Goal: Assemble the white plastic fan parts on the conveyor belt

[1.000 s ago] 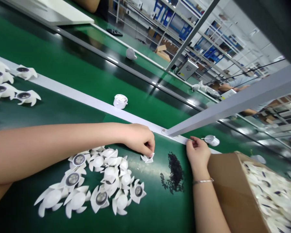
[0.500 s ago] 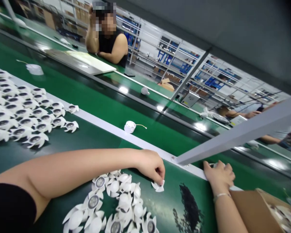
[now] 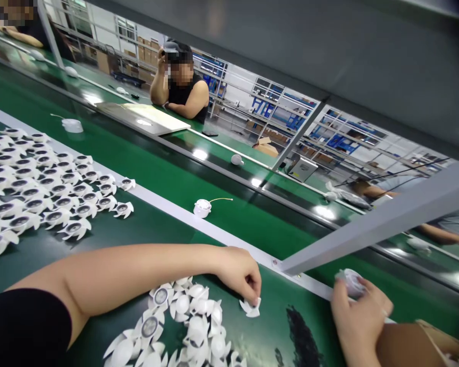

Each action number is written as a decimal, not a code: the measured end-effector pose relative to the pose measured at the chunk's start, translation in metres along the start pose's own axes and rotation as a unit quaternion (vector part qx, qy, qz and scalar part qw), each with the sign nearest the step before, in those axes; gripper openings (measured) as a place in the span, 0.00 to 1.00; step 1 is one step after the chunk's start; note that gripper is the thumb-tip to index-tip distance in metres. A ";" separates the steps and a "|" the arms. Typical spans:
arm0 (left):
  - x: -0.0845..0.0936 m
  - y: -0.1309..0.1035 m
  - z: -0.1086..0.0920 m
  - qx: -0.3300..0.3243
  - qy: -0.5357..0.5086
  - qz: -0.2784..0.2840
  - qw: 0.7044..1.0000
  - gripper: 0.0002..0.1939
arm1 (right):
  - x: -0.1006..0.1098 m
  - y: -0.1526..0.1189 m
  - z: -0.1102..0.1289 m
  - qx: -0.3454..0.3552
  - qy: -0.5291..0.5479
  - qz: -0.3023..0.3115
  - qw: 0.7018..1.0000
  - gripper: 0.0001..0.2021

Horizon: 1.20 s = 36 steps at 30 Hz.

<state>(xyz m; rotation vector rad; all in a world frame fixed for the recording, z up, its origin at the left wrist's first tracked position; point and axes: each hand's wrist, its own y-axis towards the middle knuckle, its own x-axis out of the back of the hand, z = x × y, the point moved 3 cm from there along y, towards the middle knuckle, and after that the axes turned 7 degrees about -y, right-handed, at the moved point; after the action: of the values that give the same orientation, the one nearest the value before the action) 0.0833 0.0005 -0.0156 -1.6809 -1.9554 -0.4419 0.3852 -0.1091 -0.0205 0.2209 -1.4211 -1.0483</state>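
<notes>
My left hand (image 3: 240, 272) reaches across the green worktop, its fingers pinched on a small white bladed part (image 3: 250, 307). At the right, my right hand (image 3: 361, 311) holds a round white housing (image 3: 352, 282) between thumb and fingers above the metal rail. A pile of white bladed parts (image 3: 197, 326) lies below my left forearm. Many more bladed parts (image 3: 55, 216) are spread in rows at the left. Another white housing with a thin wire (image 3: 202, 208) sits at the belt's near edge.
A grey metal post (image 3: 367, 219) slants up from the rail between my hands. A cardboard box (image 3: 400, 344) stands beside my right wrist. Small black pieces (image 3: 302, 334) lie on the worktop. Across the belt, a person (image 3: 187, 94) leans near a pale panel (image 3: 153, 117).
My right hand has lifted and turned, and the white housing now shows in its fingers. My left hand keeps its pinch on the bladed part. The whole view has shifted slightly.
</notes>
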 end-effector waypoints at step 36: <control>0.022 -0.021 -0.029 0.187 0.033 -0.008 0.982 0.23 | 0.056 -0.086 0.137 0.382 0.313 0.315 0.810 0.10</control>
<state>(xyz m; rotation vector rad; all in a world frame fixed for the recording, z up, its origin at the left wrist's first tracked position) 0.0658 -0.0019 0.0223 -1.3951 -1.8666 -0.1204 0.2158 -0.1355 -0.0119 0.5696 -1.0914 0.2023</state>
